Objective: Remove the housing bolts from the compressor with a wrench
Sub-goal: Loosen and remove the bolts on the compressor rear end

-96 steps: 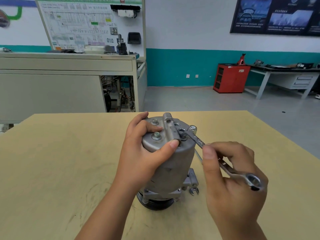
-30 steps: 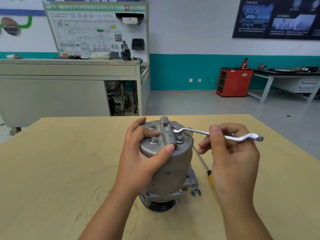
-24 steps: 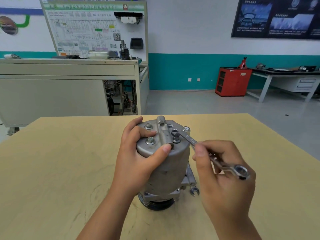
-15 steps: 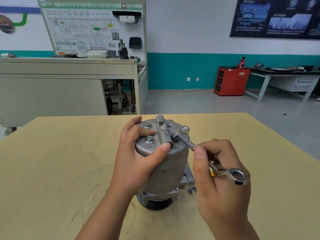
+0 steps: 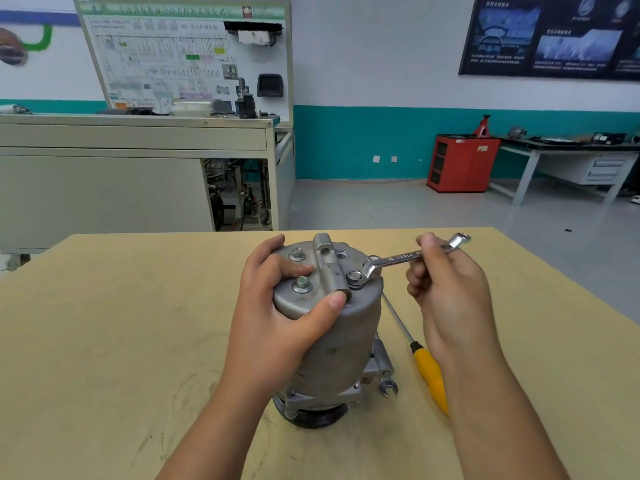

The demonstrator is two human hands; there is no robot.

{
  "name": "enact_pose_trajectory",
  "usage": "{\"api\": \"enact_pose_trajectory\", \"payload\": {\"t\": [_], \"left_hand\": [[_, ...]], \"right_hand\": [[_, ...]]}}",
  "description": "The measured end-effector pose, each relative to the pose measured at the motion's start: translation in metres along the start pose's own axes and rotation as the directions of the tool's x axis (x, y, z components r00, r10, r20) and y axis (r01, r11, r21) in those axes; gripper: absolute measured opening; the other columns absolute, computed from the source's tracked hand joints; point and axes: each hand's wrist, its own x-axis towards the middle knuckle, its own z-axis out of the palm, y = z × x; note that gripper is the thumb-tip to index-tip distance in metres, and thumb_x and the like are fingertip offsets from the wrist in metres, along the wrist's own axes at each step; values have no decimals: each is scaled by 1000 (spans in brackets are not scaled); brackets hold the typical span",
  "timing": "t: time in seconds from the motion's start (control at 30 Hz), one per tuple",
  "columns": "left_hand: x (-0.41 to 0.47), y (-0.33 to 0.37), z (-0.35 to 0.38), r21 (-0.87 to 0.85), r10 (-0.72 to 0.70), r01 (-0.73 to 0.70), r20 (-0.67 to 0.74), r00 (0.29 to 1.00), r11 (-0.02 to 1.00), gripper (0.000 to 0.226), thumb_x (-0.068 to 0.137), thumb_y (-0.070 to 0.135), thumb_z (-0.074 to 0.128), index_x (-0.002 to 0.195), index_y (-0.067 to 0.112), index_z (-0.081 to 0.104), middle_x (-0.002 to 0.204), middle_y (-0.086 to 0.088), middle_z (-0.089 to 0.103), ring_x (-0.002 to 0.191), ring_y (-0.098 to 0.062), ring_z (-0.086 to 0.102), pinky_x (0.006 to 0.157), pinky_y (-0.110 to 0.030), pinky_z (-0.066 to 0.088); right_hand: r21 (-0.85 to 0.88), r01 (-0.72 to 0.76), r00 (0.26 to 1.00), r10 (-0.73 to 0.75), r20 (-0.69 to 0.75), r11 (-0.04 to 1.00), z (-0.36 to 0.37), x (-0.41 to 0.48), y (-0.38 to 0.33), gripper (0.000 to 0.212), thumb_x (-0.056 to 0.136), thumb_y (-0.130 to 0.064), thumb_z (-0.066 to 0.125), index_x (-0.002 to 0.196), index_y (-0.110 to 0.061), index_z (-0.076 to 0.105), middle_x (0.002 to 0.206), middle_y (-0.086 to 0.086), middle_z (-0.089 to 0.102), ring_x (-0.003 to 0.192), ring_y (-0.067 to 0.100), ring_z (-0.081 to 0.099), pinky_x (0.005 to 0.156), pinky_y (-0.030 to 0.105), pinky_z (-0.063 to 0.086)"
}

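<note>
The compressor (image 5: 332, 341) stands on the table (image 5: 104, 341) within the left hand (image 5: 277, 327). The wrench (image 5: 401, 259) reaches from the right hand (image 5: 450, 292) onto a bolt (image 5: 354, 277) between both hands. A screwdriver (image 5: 427, 372) lies beneath the right hand.

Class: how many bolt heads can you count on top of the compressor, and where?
3 on the compressor top: far-left bolt and near-left bolt sit left of the raised bracket; the right bolt sits in the wrench ring. A fourth may hide behind the wrench.

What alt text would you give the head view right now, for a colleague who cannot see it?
The right hand holds a wrench whose ring end sits on a bolt atop the upright compressor, which the left hand grips. A yellow-handled screwdriver lies on the table beside it.
</note>
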Motion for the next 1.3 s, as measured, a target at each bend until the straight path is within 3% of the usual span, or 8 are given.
{"api": "enact_pose_trajectory", "payload": {"t": [0.2, 0.37, 0.53, 0.67, 0.8, 0.97, 1.2, 1.3], "left_hand": [[1, -2, -1, -23, 17, -17, -4, 1000, 1000, 41, 53, 55, 67, 83, 28, 59, 135, 15, 45, 121, 10, 44, 87, 0, 32], [2, -2, -1, -30, 18, -19, -5, 1000, 999, 41, 52, 54, 67, 82, 27, 59, 136, 10, 46, 124, 8, 43, 89, -2, 33], [3, -3, 0, -17, 29, -29, 1, 1000, 999, 40, 53, 54, 66, 82, 27, 59, 135, 10, 46, 122, 12, 43, 88, -1, 32], [4, -3, 1, -19, 28, -28, 8, 1000, 999, 38, 53, 55, 67, 81, 30, 58, 134, 11, 47, 123, 11, 42, 89, -2, 32], [5, -3, 2, -19, 14, -14, 20, 1000, 1000, 38, 53, 56, 67, 82, 32, 59, 135, 16, 45, 123, 11, 42, 88, -1, 32], [6, -2, 6, -1, 8, -8, 24, 1000, 1000, 39, 53, 57, 67, 82, 32, 58, 133, 23, 42, 122, 11, 42, 88, 0, 31], [7, -1, 7, 14, 8, -8, 33, 999, 1000, 40, 54, 57, 66, 83, 29, 60, 133, 23, 41, 123, 11, 40, 86, 2, 29], [6, -1, 5, 0, -6, 6, 38, 999, 1000, 40, 54, 57, 66, 83, 30, 60, 133, 25, 40, 124, 11, 41, 86, 1, 30]], "right_hand": [[-327, -60, 973, 129, 194, 943, 35, 33, -4, 36, 89, -31, 62, 88, 5, 61, 56, -8, 43, 63, 12, 41, 64, 28, 37], [-498, 89, 882, 164, 441, 863, 56, 41, -18, 43, 81, -26, 70, 88, 14, 58, 70, 9, 50, 64, 17, 48, 64, 29, 38], [-525, 119, 858, 179, 482, 843, 61, 43, -24, 36, 78, -32, 74, 75, 3, 67, 63, 6, 59, 60, 16, 54, 59, 25, 42], [-391, 6, 880, 181, 438, 920, 56, 44, -16, 31, 87, -30, 66, 60, -15, 67, 50, -6, 58, 49, 8, 54, 54, 21, 47], [-248, -151, 916, 230, 329, 957, 54, 46, -8, 38, 89, -24, 64, 52, -15, 67, 44, -9, 45, 50, 9, 43, 57, 23, 41], [1, -285, 944, 280, 173, 959, 49, 45, -3, 30, 92, -19, 57, 64, -8, 58, 41, -8, 37, 39, 5, 34, 41, 18, 31], [216, -371, 927, 345, 149, 903, 45, 50, -8, 32, 98, -17, 45, 67, -12, 49, 38, -7, 33, 42, 9, 30, 50, 23, 27], [177, -283, 958, 270, 92, 943, 42, 53, -20, 29, 98, -18, 48, 70, -13, 50, 37, -7, 39, 36, 6, 33, 52, 22, 29]]}}
